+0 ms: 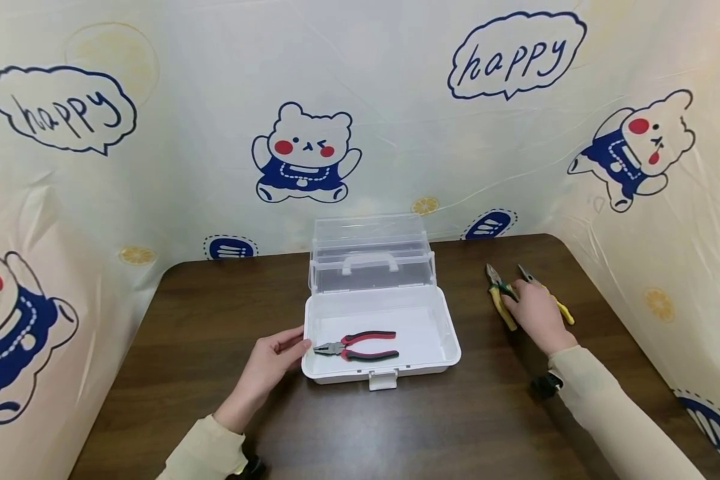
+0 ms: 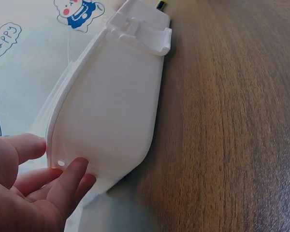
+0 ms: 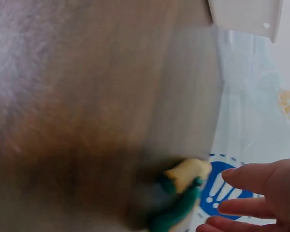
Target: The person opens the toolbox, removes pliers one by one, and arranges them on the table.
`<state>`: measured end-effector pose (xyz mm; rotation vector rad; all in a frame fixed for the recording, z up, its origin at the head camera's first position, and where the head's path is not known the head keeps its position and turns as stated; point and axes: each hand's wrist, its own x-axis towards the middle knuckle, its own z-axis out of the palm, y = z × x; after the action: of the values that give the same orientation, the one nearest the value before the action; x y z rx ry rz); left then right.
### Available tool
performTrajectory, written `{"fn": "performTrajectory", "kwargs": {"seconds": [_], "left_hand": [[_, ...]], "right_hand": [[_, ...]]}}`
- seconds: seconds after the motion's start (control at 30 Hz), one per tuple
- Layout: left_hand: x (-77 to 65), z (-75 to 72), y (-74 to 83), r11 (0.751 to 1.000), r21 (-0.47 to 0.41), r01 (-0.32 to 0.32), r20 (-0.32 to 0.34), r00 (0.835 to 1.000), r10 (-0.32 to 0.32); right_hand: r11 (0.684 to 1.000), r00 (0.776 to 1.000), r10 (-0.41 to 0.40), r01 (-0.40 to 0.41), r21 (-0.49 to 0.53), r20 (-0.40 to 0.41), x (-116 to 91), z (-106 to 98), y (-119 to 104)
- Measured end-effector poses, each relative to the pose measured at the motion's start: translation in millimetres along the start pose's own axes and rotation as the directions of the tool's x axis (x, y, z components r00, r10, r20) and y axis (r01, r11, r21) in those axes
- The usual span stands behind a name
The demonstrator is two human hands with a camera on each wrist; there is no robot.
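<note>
A white toolbox [image 1: 381, 370] stands on the table with its clear lid raised at the back. Inside lie combination pliers [image 1: 369, 335] with red and black handles, jaws toward the left. My left hand [image 1: 270, 363] holds the box by its left rim near the front corner; the left wrist view shows thumb on the rim, fingers against the outer wall. Off to the right, my right hand [image 1: 539, 313] is over two yellow-handled pliers, the left pair [image 1: 503, 310] and the right pair [image 1: 564, 312], partly covering both. In the right wrist view its fingers [image 3: 251, 178] are spread beside a green and yellow handle [image 3: 176, 212].
The brown wooden table [image 1: 216, 300] has a rounded far edge. A printed cloth [image 1: 396, 167] hangs behind it and along both sides. On the front of the box hangs a white latch [image 1: 383, 381], and the lid [image 1: 372, 257] carries a handle.
</note>
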<state>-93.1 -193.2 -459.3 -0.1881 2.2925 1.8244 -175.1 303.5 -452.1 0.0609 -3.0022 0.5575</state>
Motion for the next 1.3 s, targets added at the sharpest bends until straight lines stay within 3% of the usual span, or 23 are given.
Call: {"fn": "performTrajectory", "kwargs": {"seconds": [0.33,0.73,1.13,1.3], "left_hand": [[0.5,0.1,0.4,1.0,0.007,-0.004,0.002,1.0,0.004],[2.3,-0.1,-0.7,1.0,-0.017,-0.005,0.004,1.0,0.005],[0.0,0.8,1.7,1.0,-0.012,0.002,0.0,1.0,-0.002],[-0.6,0.3,2.7,1.0,-0.01,0.004,0.001,1.0,-0.004]], "right_hand": [[0.995,0.995,-0.092,0.09,0.045,0.037,-1.6,-26.1,-35.4],[0.973,0.975,-0.216,0.211,0.091,0.058,-13.0,-31.5,-80.4],[0.939,0.938,-0.328,0.311,0.15,0.108,-23.7,-29.9,-126.4],[0.905,0.911,-0.403,0.384,0.181,0.082,-26.9,-21.3,-140.9]]}}
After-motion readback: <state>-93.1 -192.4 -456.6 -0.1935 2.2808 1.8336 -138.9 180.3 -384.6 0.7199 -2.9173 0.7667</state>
